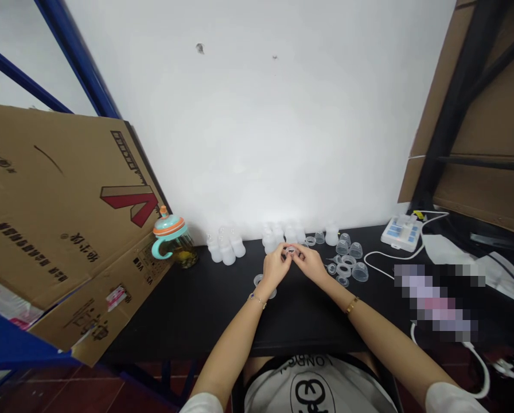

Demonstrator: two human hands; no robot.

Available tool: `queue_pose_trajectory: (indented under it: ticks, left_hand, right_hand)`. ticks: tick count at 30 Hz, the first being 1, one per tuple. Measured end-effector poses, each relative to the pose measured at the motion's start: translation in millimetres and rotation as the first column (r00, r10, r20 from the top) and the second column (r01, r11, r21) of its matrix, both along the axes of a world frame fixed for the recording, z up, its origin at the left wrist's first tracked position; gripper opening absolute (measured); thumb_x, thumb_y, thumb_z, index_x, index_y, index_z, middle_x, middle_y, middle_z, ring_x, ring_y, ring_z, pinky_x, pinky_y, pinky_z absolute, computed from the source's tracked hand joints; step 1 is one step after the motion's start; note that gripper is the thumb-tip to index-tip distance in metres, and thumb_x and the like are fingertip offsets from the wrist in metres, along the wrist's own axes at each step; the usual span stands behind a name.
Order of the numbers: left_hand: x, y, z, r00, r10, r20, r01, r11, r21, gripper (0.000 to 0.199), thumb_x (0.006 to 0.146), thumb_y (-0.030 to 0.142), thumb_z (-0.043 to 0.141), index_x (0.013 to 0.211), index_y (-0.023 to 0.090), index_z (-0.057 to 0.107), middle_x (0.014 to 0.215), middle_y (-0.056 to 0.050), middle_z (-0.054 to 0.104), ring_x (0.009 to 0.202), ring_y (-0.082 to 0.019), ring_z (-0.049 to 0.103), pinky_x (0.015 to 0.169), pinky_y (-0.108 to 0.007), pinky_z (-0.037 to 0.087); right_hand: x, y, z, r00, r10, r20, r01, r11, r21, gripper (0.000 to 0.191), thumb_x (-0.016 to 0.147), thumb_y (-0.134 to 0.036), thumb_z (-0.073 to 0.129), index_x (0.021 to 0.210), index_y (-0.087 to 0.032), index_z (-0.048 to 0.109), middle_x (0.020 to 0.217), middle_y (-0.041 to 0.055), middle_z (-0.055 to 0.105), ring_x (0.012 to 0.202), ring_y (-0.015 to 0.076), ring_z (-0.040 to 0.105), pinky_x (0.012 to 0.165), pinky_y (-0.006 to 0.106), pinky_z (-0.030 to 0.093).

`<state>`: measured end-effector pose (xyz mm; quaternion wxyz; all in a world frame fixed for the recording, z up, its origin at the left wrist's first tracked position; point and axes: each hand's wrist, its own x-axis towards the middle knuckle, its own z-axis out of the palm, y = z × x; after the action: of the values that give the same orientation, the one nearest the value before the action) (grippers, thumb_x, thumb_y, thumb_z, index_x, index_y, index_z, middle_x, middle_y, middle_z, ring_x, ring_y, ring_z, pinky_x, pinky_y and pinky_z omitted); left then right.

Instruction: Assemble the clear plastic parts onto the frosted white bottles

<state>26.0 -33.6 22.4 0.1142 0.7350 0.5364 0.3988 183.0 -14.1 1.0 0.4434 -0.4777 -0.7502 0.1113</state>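
Note:
Near the middle of the black table, my left hand [276,265] and my right hand [309,263] meet, both closed around a small clear ring-shaped part [291,250]. Just behind them stands a row of milky bottles [278,234]. A pale ring [258,280] lies by my left wrist, partly hidden by it. To the right of my right hand are several clear domed caps [360,272] and loose rings [343,269]. One more bottle [331,235] is upright near the wall.
Several bottles [226,249] form a group on the left, beside a glass jug with a turquoise lid [170,225]. Large cardboard [67,218] leans at the left. A white power strip [401,232], cables and a blurred patch occupy the right side.

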Motion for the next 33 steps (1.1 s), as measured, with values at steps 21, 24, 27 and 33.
queue_pose_trajectory:
  ticks: [21, 24, 27, 33]
  left_hand:
    - [-1, 3, -7.8, 0.996, -0.008, -0.085, 0.015, 0.997, 0.080, 0.025, 0.100, 0.030, 0.046, 0.116, 0.024, 0.065, 0.077, 0.000, 0.071, 0.070, -0.019, 0.067, 0.066, -0.026, 0.043]
    - [-1, 3, -7.5, 0.997, -0.023, -0.067, 0.028, 0.996, 0.079, 0.023, 0.100, 0.031, 0.047, 0.113, 0.025, 0.065, 0.078, 0.000, 0.071, 0.068, -0.018, 0.066, 0.064, -0.025, 0.042]
    - [-2, 4, -8.3, 0.999, -0.038, -0.037, 0.041, 0.996, 0.085, 0.022, 0.100, 0.035, 0.048, 0.110, 0.024, 0.064, 0.078, 0.000, 0.071, 0.066, -0.017, 0.065, 0.063, -0.025, 0.041]
    - [-3, 7, -11.5, 0.999, -0.045, -0.026, 0.047, 0.993, 0.106, 0.022, 0.101, 0.037, 0.047, 0.104, 0.023, 0.064, 0.076, 0.000, 0.071, 0.068, -0.018, 0.067, 0.064, -0.026, 0.042]
  right_hand:
    - [0, -2, 1.7, 0.999, 0.023, 0.037, -0.025, 0.999, 0.040, 0.037, 0.093, -0.023, 0.048, 0.119, -0.019, 0.074, 0.072, 0.0035, 0.072, 0.062, 0.0177, 0.062, 0.064, 0.025, 0.044]
    - [0, -2, 0.9, 1.000, 0.021, 0.022, -0.022, 0.999, 0.047, 0.036, 0.092, -0.025, 0.049, 0.117, -0.019, 0.075, 0.072, 0.0036, 0.072, 0.061, 0.0176, 0.062, 0.063, 0.025, 0.043]
    - [0, -1, -0.4, 1.000, 0.029, 0.002, -0.029, 0.999, 0.044, 0.035, 0.092, -0.028, 0.051, 0.115, -0.019, 0.075, 0.072, 0.0035, 0.072, 0.061, 0.0175, 0.061, 0.062, 0.025, 0.043]
    - [0, -1, -2.0, 0.999, 0.049, 0.013, -0.050, 0.997, 0.058, 0.037, 0.096, -0.031, 0.047, 0.116, -0.019, 0.076, 0.072, 0.0043, 0.072, 0.060, 0.0178, 0.061, 0.062, 0.026, 0.042]
